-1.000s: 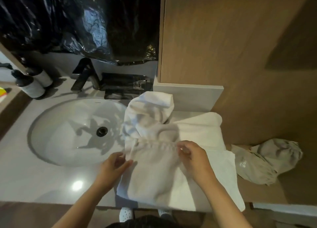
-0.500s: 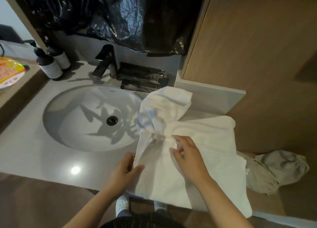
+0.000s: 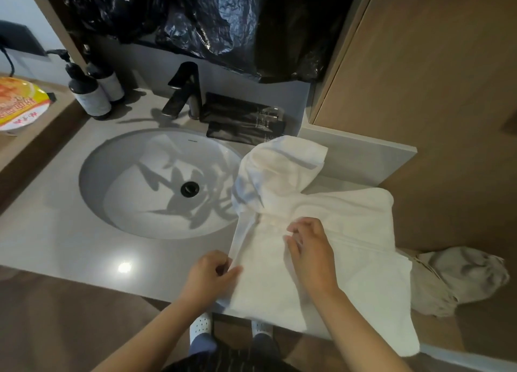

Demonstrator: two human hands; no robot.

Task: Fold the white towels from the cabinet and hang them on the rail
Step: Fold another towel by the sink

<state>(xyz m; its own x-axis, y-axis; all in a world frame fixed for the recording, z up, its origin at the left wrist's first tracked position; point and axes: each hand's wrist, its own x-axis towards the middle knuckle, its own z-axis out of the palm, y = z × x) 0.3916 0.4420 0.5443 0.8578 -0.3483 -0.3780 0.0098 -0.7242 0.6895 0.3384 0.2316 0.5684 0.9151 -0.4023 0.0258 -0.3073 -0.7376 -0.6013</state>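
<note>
Left hand [image 3: 211, 276] has slid down the rumpled white terry towel [image 3: 358, 231] and now pinches its left edge. Right hand [image 3: 310, 251] rests curled on top, with its grip unclear. The towel lies on the grey stone counter [image 3: 56, 231] beside the oval sink [image 3: 126, 209], its near end overhanging.
</note>
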